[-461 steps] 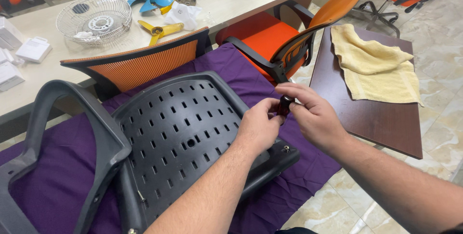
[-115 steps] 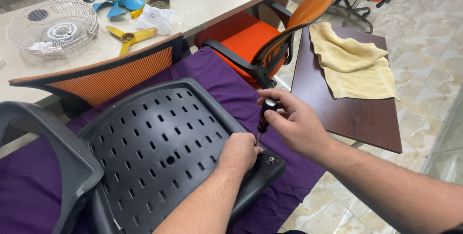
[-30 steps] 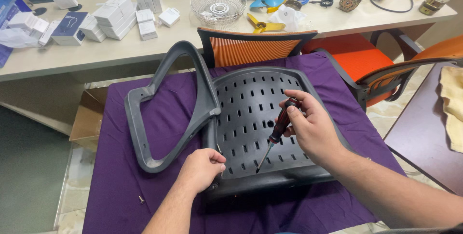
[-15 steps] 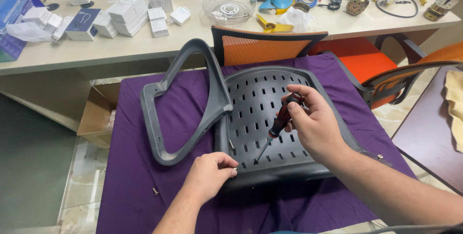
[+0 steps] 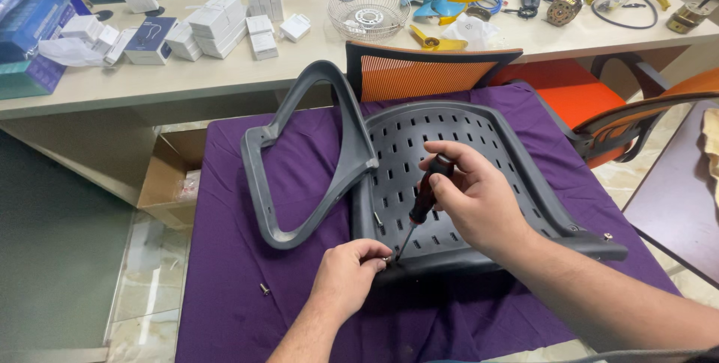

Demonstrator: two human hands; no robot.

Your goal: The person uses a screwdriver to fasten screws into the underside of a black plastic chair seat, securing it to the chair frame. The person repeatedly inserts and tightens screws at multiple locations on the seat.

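Right hand (image 5: 475,202) is closed around the dark handle of a screwdriver (image 5: 419,206), shaft slanting down and to the left, tip at the front edge of the grey chair seat (image 5: 449,183). Left hand (image 5: 348,273) is pinched shut on a small screw (image 5: 386,260) right where the tip meets it — fingertips touching the seat's lower rim. The seat lies upside down on a purple cloth (image 5: 247,318), with the curved backrest frame (image 5: 314,153) joined along its left side and rising toward the desk. To do this well, my judgement: keep the shaft in line with the screw's axis, not slanted, press lightly while turning, and hold the screw upright with the left fingers only until the thread bites. The tip sits just beside the left fingertips, so a slip could jab them. 1 loose screw (image 5: 264,287) lies on the cloth, well apart to the left of the hands; another fastener shows at the seat's right corner (image 5: 605,236).
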